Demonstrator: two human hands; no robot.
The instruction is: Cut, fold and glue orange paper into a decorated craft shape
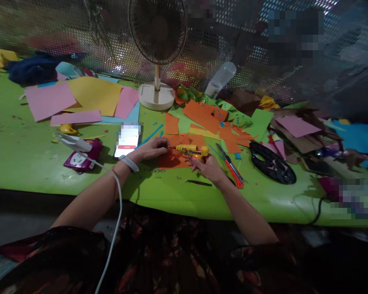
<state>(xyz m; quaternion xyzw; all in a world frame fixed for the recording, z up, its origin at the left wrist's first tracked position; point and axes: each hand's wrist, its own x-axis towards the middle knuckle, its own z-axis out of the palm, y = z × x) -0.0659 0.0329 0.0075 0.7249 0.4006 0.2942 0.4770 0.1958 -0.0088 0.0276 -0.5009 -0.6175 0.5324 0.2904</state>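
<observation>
My right hand is wrapped round a yellow glue gun, whose nozzle points left. My left hand is closed near the nozzle tip, its fingertips pressed together; what they hold, if anything, is too small to make out. Orange paper lies flat under and between the hands. Left of my left hand rests a lit phone, with thin blue strips beside it. Black tweezers lie below my right hand. A red cutter knife is to its right.
A fan stands at the back, left of a clear bottle. Coloured paper is piled back left. A purple power socket sits left, and a white cable crosses my left arm. A black palette lies right.
</observation>
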